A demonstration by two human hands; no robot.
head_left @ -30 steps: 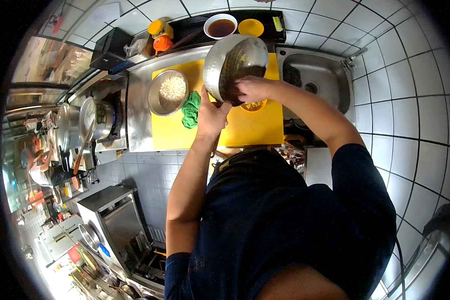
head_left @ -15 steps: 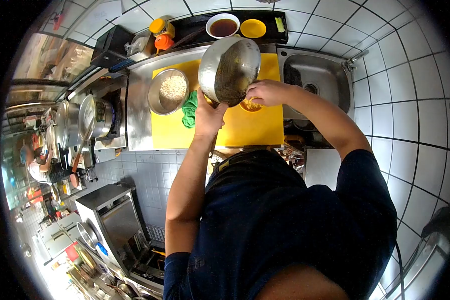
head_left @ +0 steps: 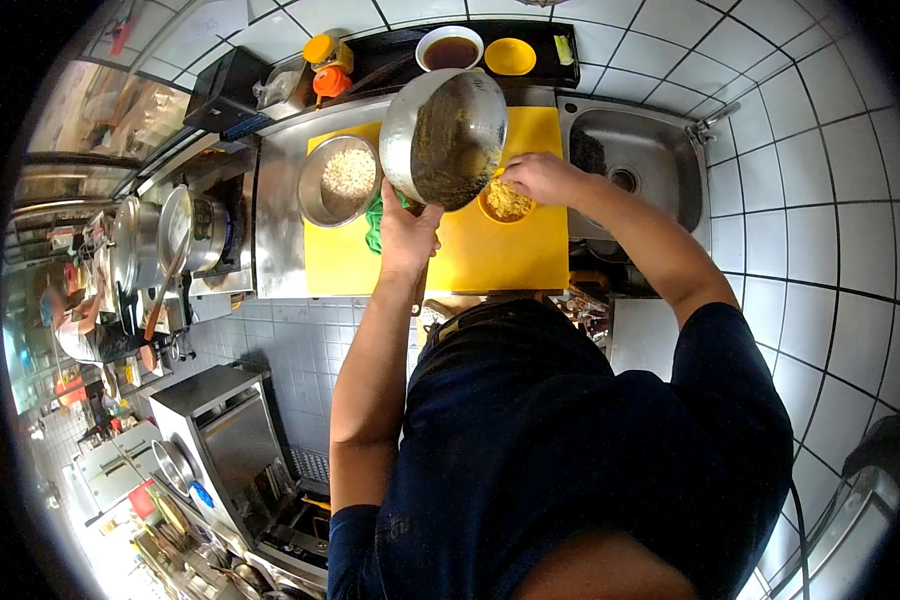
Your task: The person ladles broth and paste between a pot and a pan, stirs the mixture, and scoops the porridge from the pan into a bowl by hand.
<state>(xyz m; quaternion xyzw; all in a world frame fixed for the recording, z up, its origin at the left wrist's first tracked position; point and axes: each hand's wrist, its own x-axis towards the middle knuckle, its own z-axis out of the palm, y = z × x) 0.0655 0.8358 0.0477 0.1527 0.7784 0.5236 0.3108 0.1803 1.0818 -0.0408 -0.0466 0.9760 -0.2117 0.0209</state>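
Note:
My left hand (head_left: pixel 408 232) is closed around the handle of a tilted metal wok (head_left: pixel 444 142), whose inside is streaked dark with yellowish residue. The wok hangs over the yellow cutting board (head_left: pixel 490 265). Just right of its lower rim sits a small yellow bowl (head_left: pixel 507 217) of crumbly yellow food (head_left: pixel 508 198) that looks like scrambled egg. My right hand (head_left: pixel 544 180) is at that bowl's right rim, fingers curled together; what they hold, if anything, is hidden. Beside my left hand lies a green cloth (head_left: pixel 374 226), partly covered by it.
A steel bowl (head_left: pixel 310 195) with pale grains or pieces stands left. Behind, a black tray (head_left: pixel 550 85) bears a white bowl of dark liquid (head_left: pixel 449 50) and a yellow dish (head_left: pixel 510 57). To the right is a sink (head_left: pixel 650 150); pots (head_left: pixel 195 230) stand left. Another person (head_left: pixel 85 325) is far left.
The wok in my left hand has shifted a little left, away from the small bowl. More of the yellow food in the bowl now shows. My right hand has moved slightly right.

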